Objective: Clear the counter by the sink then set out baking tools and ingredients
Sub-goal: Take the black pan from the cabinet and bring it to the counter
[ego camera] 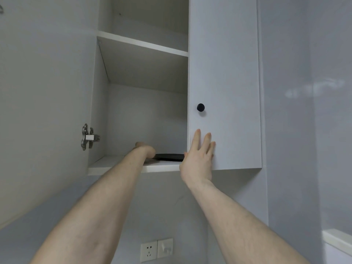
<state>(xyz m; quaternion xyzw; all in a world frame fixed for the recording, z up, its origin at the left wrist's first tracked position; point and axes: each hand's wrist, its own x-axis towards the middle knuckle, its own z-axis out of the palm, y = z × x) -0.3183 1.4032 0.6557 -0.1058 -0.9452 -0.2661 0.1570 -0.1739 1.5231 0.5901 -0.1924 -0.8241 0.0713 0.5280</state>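
Observation:
I look up into a wall cupboard whose left door (43,92) is swung wide. A flat, round black thing (169,157) lies on the bottom shelf (114,165); only its front rim shows. My left hand (145,149) reaches over the shelf edge and closes on the left side of that rim, with its fingers mostly hidden. My right hand (200,151) rests flat, fingers spread, on the lower corner of the closed right door (224,82), below its black knob (200,107).
The upper shelf (142,43) shows nothing on it from this angle. A metal hinge (88,137) sits at the left door's inner edge. Below the cupboard the wall carries a socket (149,251) and a switch (165,248). A white ledge (337,241) juts in at the lower right.

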